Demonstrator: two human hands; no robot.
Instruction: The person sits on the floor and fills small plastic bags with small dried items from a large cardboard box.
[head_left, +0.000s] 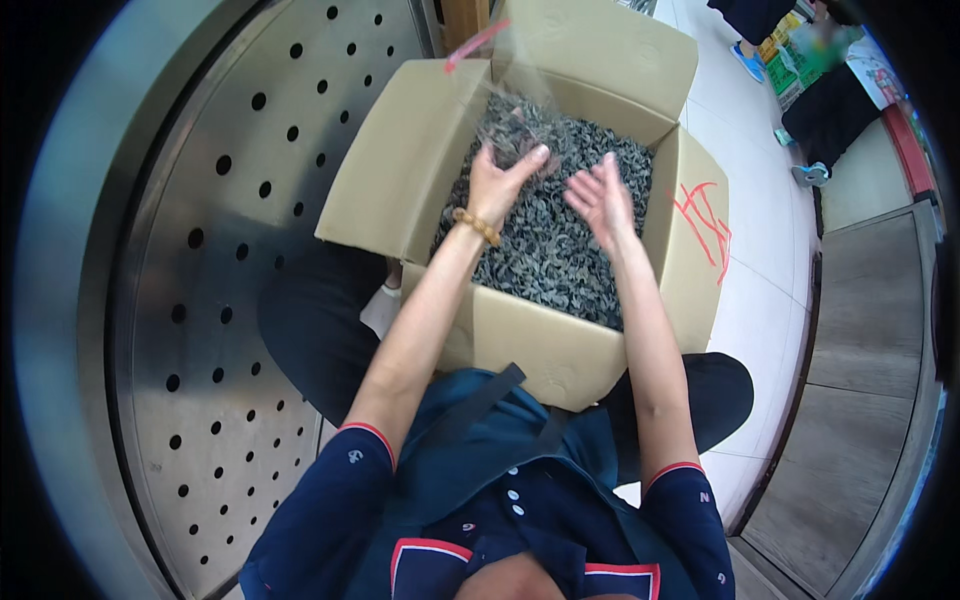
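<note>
A cardboard box (547, 337) stands between my knees with its flaps folded out. It is filled with dark, curled dried pieces that look like wood ear fungus (555, 247). At the far left inside the box, my left hand (495, 180) holds a clear plastic bag (517, 124) with some of the same dark pieces inside. The bag's upper part is blurred, and a red strip (480, 45) shows near its top. My right hand (604, 199) hovers over the loose pieces beside it, fingers apart, slightly blurred and holding nothing.
Close on my left is a metal panel with round holes (225, 315). Red handwritten marks cover the right flap (701, 225). Pale floor tiles (757, 292) run along the right, beside wood-look panels (862, 322). Two people stand at upper right near colored crates (784, 67).
</note>
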